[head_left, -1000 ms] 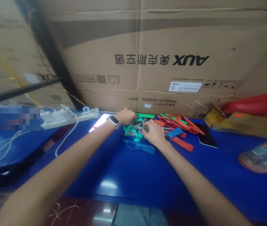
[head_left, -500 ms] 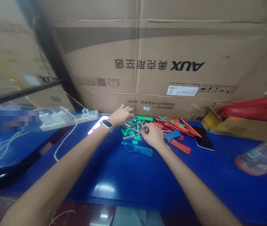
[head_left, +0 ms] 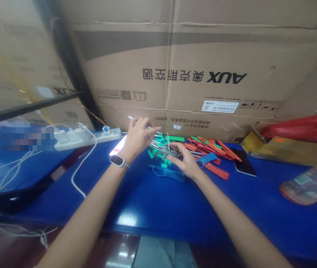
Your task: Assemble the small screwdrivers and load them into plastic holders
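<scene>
My left hand (head_left: 140, 137), with a watch band on its wrist, is raised over the left side of a pile of small green and metal parts (head_left: 158, 149). Its fingers are closed round a thin metal rod (head_left: 130, 117), whose pale tip sticks out behind the knuckles. Low at the pile's right edge is my right hand (head_left: 185, 160), thumb and fingers apart, close to the metal parts. A blue plastic shell (head_left: 169, 174), shaped like a long lighter's handle, lies in front of the pile. Another blue piece (head_left: 207, 159) lies just right of my right hand.
Red and orange plastic shells (head_left: 216, 149) are heaped to the right, beside a dark phone (head_left: 244, 163). A lit phone (head_left: 117, 148) lies behind my left wrist. Further out are a white power strip (head_left: 91, 139), a plastic jar (head_left: 306, 186) and a large carton (head_left: 192, 48).
My left hand has turned and lifted slightly, the rod still in its fingers. My right hand's fingers have gone from pinched to spread apart. The view has shifted a little.
</scene>
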Demonstrator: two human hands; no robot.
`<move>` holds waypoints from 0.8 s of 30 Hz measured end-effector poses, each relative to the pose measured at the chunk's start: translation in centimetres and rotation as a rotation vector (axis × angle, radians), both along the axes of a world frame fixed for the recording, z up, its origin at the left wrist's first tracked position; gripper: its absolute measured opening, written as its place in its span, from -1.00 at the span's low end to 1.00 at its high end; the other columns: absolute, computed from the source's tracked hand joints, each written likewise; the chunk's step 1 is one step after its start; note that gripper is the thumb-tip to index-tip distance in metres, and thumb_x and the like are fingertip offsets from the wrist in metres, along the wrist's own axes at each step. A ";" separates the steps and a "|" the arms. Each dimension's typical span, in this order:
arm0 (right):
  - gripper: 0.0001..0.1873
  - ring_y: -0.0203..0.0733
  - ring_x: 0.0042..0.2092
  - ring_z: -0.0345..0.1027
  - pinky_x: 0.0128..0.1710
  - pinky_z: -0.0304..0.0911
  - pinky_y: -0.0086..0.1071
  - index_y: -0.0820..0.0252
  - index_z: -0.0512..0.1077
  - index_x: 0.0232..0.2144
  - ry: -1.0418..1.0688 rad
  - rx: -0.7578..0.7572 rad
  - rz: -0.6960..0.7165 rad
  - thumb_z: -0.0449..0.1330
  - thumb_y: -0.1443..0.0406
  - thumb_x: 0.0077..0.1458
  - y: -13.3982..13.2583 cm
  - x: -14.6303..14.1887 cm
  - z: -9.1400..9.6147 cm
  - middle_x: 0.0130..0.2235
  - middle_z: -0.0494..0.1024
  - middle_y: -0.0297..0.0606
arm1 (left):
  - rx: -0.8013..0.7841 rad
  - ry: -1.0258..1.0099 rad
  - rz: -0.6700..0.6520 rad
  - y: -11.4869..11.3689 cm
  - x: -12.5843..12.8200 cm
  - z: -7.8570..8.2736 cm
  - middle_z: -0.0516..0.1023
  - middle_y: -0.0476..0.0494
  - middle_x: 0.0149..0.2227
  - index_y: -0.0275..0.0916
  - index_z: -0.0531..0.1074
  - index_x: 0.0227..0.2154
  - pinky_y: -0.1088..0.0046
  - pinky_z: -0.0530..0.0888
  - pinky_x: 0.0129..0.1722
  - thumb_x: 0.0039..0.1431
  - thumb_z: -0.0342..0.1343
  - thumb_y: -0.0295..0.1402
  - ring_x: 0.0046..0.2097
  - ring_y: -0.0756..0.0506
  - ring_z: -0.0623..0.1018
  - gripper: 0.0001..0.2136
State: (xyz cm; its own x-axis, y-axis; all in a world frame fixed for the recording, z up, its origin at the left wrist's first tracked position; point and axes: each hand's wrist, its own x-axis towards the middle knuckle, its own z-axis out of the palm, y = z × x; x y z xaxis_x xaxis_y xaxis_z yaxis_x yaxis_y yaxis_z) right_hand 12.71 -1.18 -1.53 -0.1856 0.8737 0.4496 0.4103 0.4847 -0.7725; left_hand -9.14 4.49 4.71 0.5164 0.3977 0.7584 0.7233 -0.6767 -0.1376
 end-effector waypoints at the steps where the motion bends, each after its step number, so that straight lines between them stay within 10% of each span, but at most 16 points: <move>1: -0.50 -0.02 0.00 0.37 0.01 0.29 -0.13 0.11 0.37 0.01 0.037 -0.023 -0.024 0.30 0.13 0.01 0.0 -0.3 -0.3 -0.02 0.49 -0.15 | 0.004 -0.024 0.004 -0.2 0.0 0.0 0.49 -0.14 -0.15 -0.01 0.55 -0.03 0.11 0.26 0.01 0.27 0.08 -0.46 -0.12 -0.17 0.43 -0.70; 4: -0.31 0.00 0.07 0.39 0.07 0.28 -0.11 0.09 0.28 0.10 0.178 -0.083 -0.055 0.38 0.11 -0.06 0.5 -1.3 -1.1 0.00 0.52 -0.14 | 0.021 -0.066 0.008 -0.6 0.2 0.6 0.50 -0.13 -0.16 -0.01 0.55 -0.04 0.13 0.27 -0.03 0.26 0.10 -0.46 -0.15 -0.15 0.44 -0.71; 11: -0.65 -0.09 -0.30 0.50 -0.23 0.41 -0.25 0.13 0.40 -0.30 0.353 -0.215 0.050 0.28 0.01 0.03 0.8 -0.8 -0.4 -0.36 0.56 -0.27 | 0.002 -0.125 0.032 -1.4 -0.3 0.8 0.50 -0.10 -0.20 -0.04 0.57 -0.11 0.14 0.26 -0.04 0.24 0.08 -0.49 -0.18 -0.14 0.45 -0.72; 24: -0.61 -0.26 -0.46 0.28 -0.42 0.13 -0.40 0.04 0.48 -0.10 -0.183 -0.264 -0.040 0.06 -0.04 0.25 -3.5 1.4 -0.1 -0.52 0.40 -0.43 | -0.150 -0.041 -0.012 -3.4 -1.8 -4.3 0.46 -0.13 -0.17 -0.11 0.52 -0.09 0.16 0.31 -0.07 0.20 0.07 -0.51 -0.13 -0.16 0.47 -0.72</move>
State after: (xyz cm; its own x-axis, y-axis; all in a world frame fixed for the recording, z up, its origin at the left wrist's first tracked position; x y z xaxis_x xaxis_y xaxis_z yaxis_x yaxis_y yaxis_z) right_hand 14.12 -4.69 -1.64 -0.2055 0.9640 0.1684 0.5684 0.2577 -0.7814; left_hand -10.95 1.13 0.44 0.4918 0.5026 0.7110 0.7181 -0.6959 -0.0048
